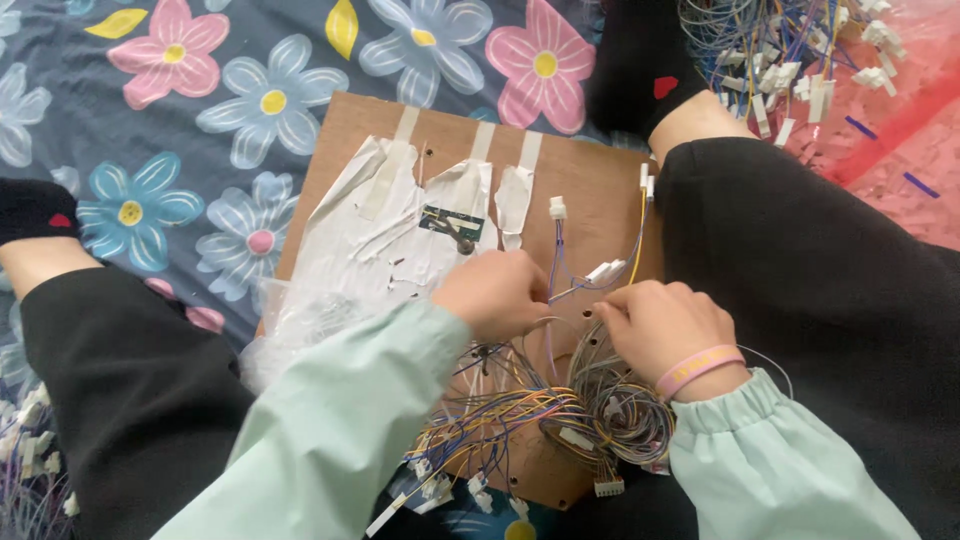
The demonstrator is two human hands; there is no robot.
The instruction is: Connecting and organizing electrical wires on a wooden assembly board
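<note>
My left hand and right hand both pinch thin wires over the board; I'd keep them taut, untangled.

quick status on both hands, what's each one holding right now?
Left hand: closed, fingers curled onto thin wires over the wooden board.
Right hand: closed, pinching the same thin wires, resting on the coiled wire bundle.

Beneath you spreads a dark blue bedsheet printed with pink, blue and yellow flowers. Your black socks with red hearts rest on it, and a pink crinkled plastic sheet lies at upper right.
</note>
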